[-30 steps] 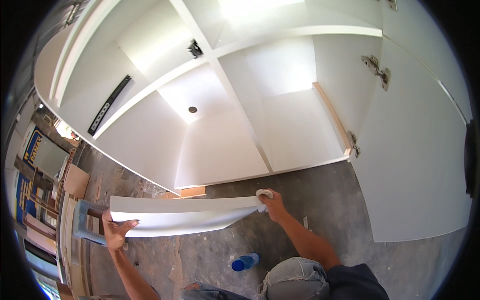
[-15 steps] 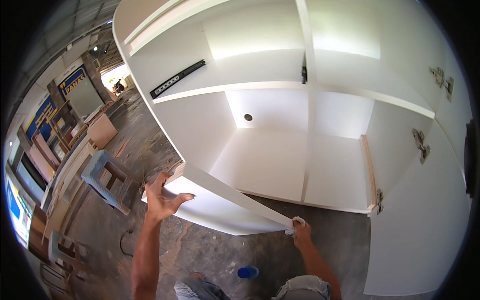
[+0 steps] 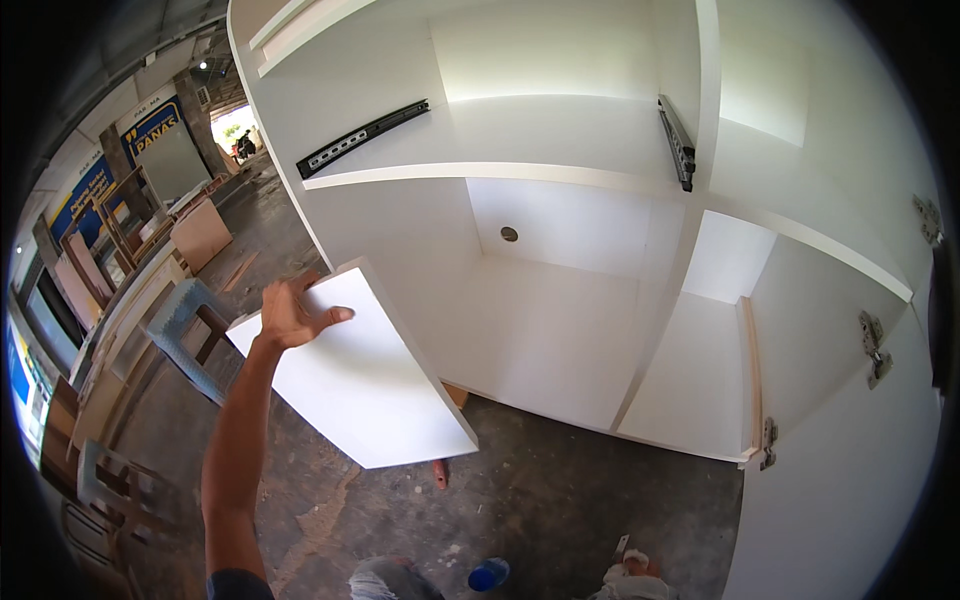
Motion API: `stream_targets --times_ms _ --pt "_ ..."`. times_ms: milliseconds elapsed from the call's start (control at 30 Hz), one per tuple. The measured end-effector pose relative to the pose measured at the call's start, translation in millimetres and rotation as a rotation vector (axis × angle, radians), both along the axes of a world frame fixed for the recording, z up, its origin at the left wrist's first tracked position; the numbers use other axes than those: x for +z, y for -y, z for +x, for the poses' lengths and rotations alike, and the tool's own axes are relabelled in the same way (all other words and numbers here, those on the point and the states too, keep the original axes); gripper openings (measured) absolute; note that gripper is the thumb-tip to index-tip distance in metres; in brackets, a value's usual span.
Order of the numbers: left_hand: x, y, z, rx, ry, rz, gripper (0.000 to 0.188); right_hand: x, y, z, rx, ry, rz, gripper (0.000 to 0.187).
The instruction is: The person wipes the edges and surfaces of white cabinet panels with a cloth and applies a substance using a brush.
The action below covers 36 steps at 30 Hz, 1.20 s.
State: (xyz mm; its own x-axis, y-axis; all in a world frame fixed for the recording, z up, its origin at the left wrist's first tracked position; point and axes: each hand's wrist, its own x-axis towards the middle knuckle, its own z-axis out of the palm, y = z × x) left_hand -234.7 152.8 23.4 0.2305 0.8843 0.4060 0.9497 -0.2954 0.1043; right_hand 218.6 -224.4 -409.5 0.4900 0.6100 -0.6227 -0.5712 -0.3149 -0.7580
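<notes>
My left hand (image 3: 290, 314) grips the upper edge of a thick white board (image 3: 350, 370), fingers over the back and thumb flat on the face. The board is tilted, left of the cabinet's lower opening. Low in the view, by my right knee, my right hand (image 3: 636, 562) is partly visible, seemingly closed round a white cloth (image 3: 638, 580). A thin flat piece (image 3: 622, 546) sticks up beside it; its kind is unclear. The large white cabinet (image 3: 560, 178) stands in front, with a black drawer slide (image 3: 365, 138) on the left wall and another slide (image 3: 677, 142) on the divider.
A white door (image 3: 840, 470) with metal hinges (image 3: 875, 350) hangs at the right. On the floor stand a blue cup-like container (image 3: 488, 574) and a reddish-handled object (image 3: 440, 474), partly behind the board. Stools (image 3: 180, 335) and wooden pieces (image 3: 200, 245) line the left.
The board has swung left and up with my left hand, its near end away from the right. My right hand has left the board's edge and dropped to my knee. The view has shifted.
</notes>
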Motion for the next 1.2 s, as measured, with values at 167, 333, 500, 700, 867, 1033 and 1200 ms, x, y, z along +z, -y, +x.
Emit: stream_targets --times_ms 167,333,500,700,867,1033,1200 --pt "-19 -49 -36 0.068 -0.05 0.098 0.086 -8 21 -2 0.055 0.056 -0.1 0.016" --pt "-29 -70 -43 0.104 -0.097 0.069 0.092 -16 34 -6 0.114 0.092 -0.135 0.017" --pt "-40 -92 -31 0.085 -0.11 0.092 0.089 -20 50 -7 0.14 0.125 -0.153 0.019" --pt "-43 -106 -45 0.088 -0.077 0.121 0.074 -26 66 -14 0.182 0.175 -0.105 0.021" --pt "-63 -117 -66 -0.099 -0.107 0.261 0.068 -30 67 -23 0.206 0.138 -0.141 0.028" --pt "-74 -110 -71 0.003 -0.175 0.489 0.064 -43 74 -31 0.202 0.128 -0.069 0.033" --pt "-121 13 31 -0.392 0.256 0.136 0.059 49 5 -44 0.266 -0.543 0.455 0.058"
